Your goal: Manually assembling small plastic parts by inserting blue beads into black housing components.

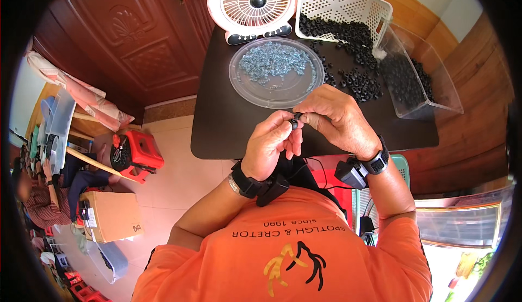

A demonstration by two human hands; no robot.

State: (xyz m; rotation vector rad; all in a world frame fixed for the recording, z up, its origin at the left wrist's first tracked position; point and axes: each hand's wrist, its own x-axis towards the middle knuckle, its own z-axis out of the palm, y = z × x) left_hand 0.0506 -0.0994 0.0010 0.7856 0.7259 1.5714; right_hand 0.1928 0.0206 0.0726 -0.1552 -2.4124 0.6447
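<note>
Above the table's front edge, my two hands meet at the fingertips. A small round black part [294, 124] is pinched between the thumb and fingers of my left hand [267, 143]. My right hand [341, 118] is closed in a pinch right beside it, its fingertips on another small dark piece [297, 115], too small to name. Just beyond my hands lies a round clear plastic lid [276, 96] with a spread of tiny pale-blue pieces [274, 61] on it. Loose black round parts [360, 84] lie on the table to the right of the lid.
On the dark table [217, 122], a pink fan [258, 1] stands at the back. A tipped white basket [348, 2] spills black parts at the back right; a clear bin [429, 103] holds more. To the left are a red stool [144, 152], a cardboard box [117, 215] and another person [46, 204].
</note>
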